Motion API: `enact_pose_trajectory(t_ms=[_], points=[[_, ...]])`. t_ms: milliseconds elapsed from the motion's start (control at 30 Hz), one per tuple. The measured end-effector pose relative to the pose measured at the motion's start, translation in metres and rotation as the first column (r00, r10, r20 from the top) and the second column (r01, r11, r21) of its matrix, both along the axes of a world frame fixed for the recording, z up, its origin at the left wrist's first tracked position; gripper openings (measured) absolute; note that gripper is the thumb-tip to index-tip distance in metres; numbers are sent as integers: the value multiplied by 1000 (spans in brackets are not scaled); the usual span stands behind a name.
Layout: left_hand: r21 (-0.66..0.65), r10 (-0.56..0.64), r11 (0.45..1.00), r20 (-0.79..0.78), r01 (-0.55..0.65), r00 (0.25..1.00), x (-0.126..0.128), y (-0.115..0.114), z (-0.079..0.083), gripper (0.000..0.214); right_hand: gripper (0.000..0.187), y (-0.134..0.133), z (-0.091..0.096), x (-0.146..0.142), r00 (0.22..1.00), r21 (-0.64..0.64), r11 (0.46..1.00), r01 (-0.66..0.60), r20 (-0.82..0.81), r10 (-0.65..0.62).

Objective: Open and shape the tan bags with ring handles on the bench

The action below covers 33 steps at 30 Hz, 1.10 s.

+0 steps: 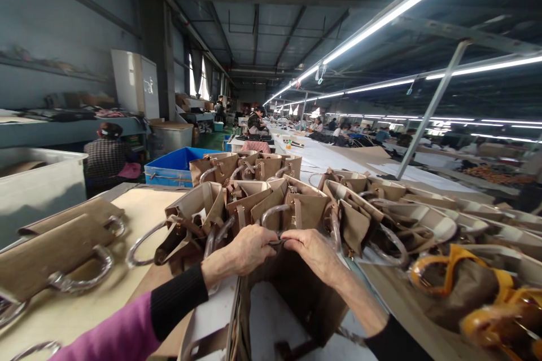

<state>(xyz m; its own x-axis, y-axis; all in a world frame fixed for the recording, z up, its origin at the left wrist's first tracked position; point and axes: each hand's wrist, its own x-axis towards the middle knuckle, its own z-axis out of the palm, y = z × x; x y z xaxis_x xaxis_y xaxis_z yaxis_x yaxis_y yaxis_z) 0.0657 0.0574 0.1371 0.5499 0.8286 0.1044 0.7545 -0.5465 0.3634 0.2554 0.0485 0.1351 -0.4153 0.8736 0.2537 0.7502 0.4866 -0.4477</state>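
Note:
Both hands meet at the top edge of a dark brown handbag (pixel 296 293) right in front of me. My left hand (pixel 245 248) pinches the rim between thumb and fingers. Close beside it, my right hand (pixel 315 254) grips the same edge, the two thumbs almost touching. The bag's mouth faces me, showing its dark side and a pale interior or surface below. Just beyond my hands stands a brown handbag (pixel 307 207) with a plastic-wrapped handle. Whatever lies under my fingertips is hidden.
Rows of brown handbags (pixel 203 203) crowd the table ahead and to the right. Several lie flat on the left board (pixel 144 208). Yellow-trimmed bags (pixel 466 282) sit at right. A blue bin (pixel 173 166), a white tub (pixel 42 180) and a seated person (pixel 108 158) are leftward. A metal post (pixel 432 113) rises right.

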Motion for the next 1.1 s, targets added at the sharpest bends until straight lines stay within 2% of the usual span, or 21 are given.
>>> enact_pose_trajectory(t_ms=[100, 300, 567, 733, 933, 1100], points=[[8, 1, 1000, 10, -1, 1000, -3, 1, -2, 14, 22, 2, -1, -6, 997, 40, 999, -11, 70, 9], [28, -31, 999, 31, 30, 999, -7, 1, -3, 15, 18, -5, -8, -14, 934, 223, 968, 116, 308, -183], [98, -151, 983, -54, 156, 987, -3, 2, 9, 26, 19, -18, -3, -17, 855, 255, 943, 213, 418, -306], [182, -134, 970, -140, 159, 981, -1, 4, 4, 27, 21, -22, -8, -22, 820, 268, 932, 246, 455, -347], [214, -134, 963, -155, 166, 979, 0, 5, -1, 26, 24, -25, -4, -20, 827, 234, 944, 233, 463, -319], [156, -116, 981, -24, 118, 993, 2, 0, -2, 28, 12, -29, 12, -24, 855, 128, 984, 127, 489, -174]])
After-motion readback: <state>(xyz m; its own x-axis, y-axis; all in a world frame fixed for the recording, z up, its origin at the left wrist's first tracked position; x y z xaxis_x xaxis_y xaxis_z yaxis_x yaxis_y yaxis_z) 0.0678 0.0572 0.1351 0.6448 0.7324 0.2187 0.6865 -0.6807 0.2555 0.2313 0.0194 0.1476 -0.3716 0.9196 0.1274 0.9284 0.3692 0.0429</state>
